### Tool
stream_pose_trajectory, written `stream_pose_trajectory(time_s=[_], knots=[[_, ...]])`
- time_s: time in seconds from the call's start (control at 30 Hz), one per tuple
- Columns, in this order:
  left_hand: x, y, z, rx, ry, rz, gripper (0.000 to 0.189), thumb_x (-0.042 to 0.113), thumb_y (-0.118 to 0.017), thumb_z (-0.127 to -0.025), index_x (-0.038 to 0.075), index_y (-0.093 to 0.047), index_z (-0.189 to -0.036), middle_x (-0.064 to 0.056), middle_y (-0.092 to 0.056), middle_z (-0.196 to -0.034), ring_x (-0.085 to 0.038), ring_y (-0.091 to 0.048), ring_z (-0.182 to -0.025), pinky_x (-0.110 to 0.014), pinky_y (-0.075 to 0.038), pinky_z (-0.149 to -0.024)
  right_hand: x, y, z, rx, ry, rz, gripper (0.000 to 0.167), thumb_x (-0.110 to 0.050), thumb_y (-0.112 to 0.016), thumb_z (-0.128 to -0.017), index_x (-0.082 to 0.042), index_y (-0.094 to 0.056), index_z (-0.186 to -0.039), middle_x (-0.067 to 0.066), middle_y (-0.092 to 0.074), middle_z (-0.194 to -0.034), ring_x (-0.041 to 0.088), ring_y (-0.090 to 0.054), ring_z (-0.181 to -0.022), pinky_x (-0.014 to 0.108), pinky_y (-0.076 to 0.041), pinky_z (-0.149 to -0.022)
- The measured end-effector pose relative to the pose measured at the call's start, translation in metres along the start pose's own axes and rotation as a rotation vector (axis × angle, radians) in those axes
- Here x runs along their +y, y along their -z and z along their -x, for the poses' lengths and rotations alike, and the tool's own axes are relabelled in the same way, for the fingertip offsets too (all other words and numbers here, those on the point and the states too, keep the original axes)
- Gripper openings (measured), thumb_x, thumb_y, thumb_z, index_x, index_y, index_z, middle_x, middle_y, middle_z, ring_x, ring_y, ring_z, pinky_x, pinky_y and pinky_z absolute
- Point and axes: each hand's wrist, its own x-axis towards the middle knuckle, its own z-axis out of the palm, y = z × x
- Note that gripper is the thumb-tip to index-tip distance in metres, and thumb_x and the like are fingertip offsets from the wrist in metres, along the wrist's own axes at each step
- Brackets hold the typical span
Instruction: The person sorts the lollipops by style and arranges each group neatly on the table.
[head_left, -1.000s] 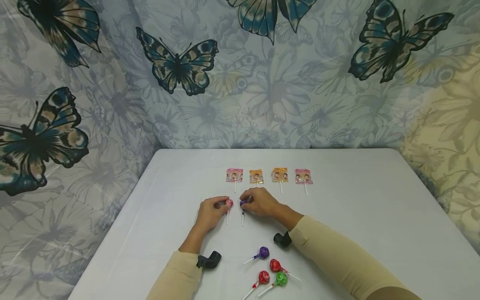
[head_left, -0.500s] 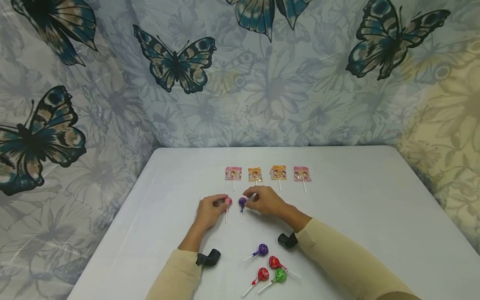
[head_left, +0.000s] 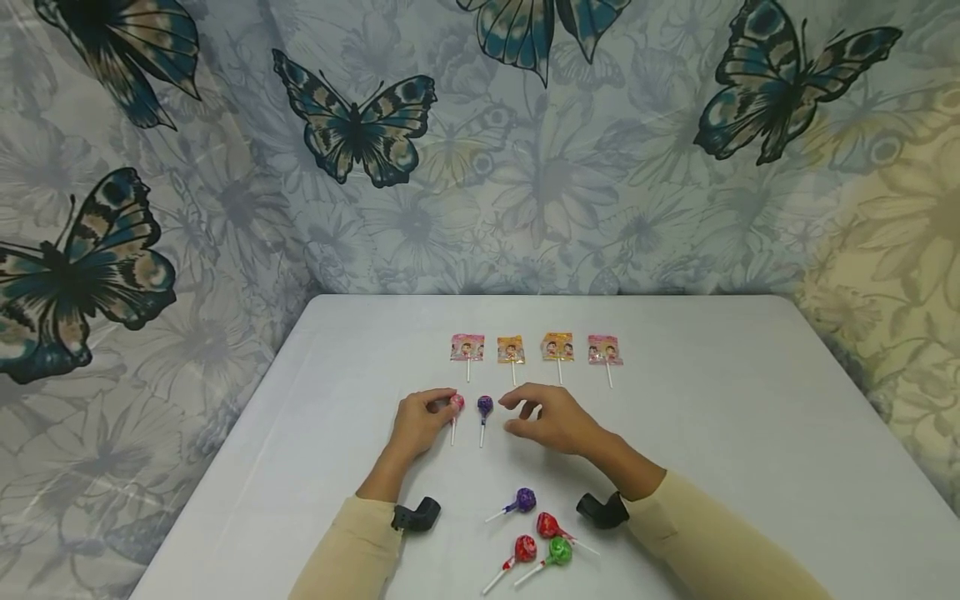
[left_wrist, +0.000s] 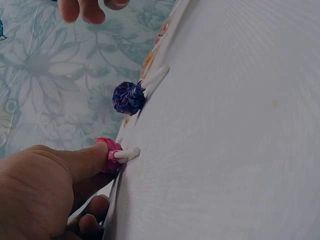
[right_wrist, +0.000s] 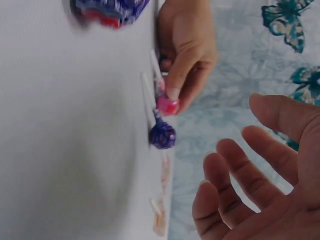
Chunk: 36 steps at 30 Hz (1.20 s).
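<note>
Between thumb and finger my left hand [head_left: 420, 423] pinches the head of a pink lollipop [left_wrist: 111, 155], whose white stick points toward me on the table. Just right of it lies a purple lollipop [head_left: 485, 406], stick also toward me, with no hand on it. My right hand [head_left: 557, 421] is apart from that purple lollipop, to its right, fingers spread and loosely bent around nothing. In the right wrist view its fingers [right_wrist: 255, 182] hold nothing, and the purple lollipop [right_wrist: 163, 135] and the pink one lie side by side beyond them.
Behind the hands, flat-wrapped lollipops in pink [head_left: 468, 347] and orange [head_left: 557, 347] form a row on the white table [head_left: 360, 333]. Nearer me lie another purple lollipop [head_left: 526, 500], two red ones [head_left: 526, 548] and a green one [head_left: 560, 551]. A butterfly-print cloth [head_left: 555, 208] hangs behind.
My right hand has let go of the purple lollipop and drawn back to the right, its fingers spreading. My left hand still holds the pink lollipop in the same place.
</note>
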Motion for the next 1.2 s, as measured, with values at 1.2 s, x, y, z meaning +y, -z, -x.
stream_pose_trajectory(time_s=[1.2], knots=[[0.0,0.0,0.003,0.009,-0.011,-0.002,0.024,0.014,-0.076,-0.083,0.012,-0.075,-0.107,0.002,-0.06,-0.08,-0.015,-0.051,-0.072,-0.031,-0.043,-0.063,0.009,-0.017,0.068,-0.245,-0.084,-0.11,0.03,-0.027,-0.078,-0.082,-0.014,-0.072,-0.108,-0.01,-0.063,-0.093,0.014,-0.056,-0.083,0.028,-0.047,-0.072]])
